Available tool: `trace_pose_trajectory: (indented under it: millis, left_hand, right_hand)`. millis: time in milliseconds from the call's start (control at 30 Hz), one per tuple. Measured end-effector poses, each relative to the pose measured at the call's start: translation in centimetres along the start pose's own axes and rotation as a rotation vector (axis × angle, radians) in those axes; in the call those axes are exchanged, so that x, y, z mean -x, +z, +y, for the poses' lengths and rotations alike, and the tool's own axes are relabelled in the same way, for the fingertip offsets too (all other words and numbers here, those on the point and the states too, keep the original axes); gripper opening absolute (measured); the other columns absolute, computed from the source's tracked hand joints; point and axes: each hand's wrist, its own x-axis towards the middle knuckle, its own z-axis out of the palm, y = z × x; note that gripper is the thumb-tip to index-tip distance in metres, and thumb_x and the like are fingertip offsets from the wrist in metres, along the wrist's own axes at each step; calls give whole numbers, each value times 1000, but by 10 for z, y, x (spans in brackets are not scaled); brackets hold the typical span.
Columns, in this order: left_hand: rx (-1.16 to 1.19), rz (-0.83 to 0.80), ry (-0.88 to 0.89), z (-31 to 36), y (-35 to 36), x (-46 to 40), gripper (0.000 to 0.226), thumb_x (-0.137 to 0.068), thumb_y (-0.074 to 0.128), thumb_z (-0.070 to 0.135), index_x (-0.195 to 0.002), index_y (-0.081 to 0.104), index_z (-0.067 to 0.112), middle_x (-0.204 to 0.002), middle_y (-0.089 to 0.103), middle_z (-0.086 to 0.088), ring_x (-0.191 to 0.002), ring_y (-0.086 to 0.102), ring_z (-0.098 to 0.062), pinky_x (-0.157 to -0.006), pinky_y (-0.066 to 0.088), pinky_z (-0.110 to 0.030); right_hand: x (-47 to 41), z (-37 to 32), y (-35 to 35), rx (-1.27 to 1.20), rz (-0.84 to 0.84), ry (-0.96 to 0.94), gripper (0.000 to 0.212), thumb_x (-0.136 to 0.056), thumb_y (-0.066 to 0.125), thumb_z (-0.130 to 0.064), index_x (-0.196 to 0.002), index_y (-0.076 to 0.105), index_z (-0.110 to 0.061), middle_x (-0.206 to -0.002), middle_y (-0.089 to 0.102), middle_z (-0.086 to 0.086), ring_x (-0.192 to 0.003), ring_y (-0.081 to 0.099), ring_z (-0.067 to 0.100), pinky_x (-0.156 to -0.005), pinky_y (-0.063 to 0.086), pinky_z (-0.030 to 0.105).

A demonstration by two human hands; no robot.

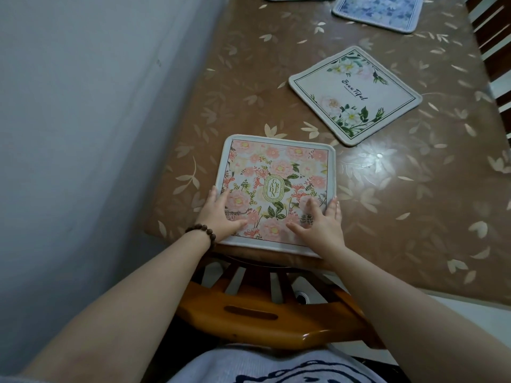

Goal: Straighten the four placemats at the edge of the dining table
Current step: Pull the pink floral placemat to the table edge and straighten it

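Seemingly four placemats (279, 189); two hands (221, 214) flat.

Nearest mat (279, 172) at table (387, 189) edge, behind chair (265, 316); second mat (355, 95) beyond, right; two more (378, 11) farther.

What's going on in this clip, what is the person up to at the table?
A person is leaning over a wooden chair with both palms flat on the pink floral placemat, the left hand on its near left corner and the right hand on its near right corner. That mat sits roughly square to the near edge of the table. The white "Beautiful" placemat behind it lies turned at an angle, and two blue mats farther back are only partly in view.
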Motion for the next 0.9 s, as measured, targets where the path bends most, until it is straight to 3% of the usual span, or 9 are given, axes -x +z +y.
trace_pose_trajectory:
  millis: [400, 633, 900]
  left_hand:
    - [-51, -20, -56, -7, 10, 26, 105, -73, 72, 53, -151, 6, 28, -157, -19, -1, -145, -4, -21, -113, 21, -41]
    - [-121, 4, -112, 4, 13, 23, 95, -81, 58, 58, -151, 4, 24, -157, -17, -7, -144, -10, -23, -115, 18, -43]
    - [-329, -29, 79, 61, 36, 17, 83, -87, 38, 61, -151, 3, 21, -159, -2, -6, -145, -3, -24, -115, 0, -44]
  right_hand:
    - [25, 1, 12, 89, -30, -22, 99, -77, 51, -72, -151, 1, -30, -155, -22, 21, -143, -21, 33, -118, -1, 41]
    - [25, 3, 7, -26, -9, 12, 84, -86, 52, -60, -151, 8, -29, -159, -15, 11, -146, -14, 25, -117, 7, 41]
    - [30, 30, -21, -20, 88, 37, 71, -94, 41, -51, -152, 7, -25, -160, -3, 10, -146, -10, 23, -117, 0, 39]
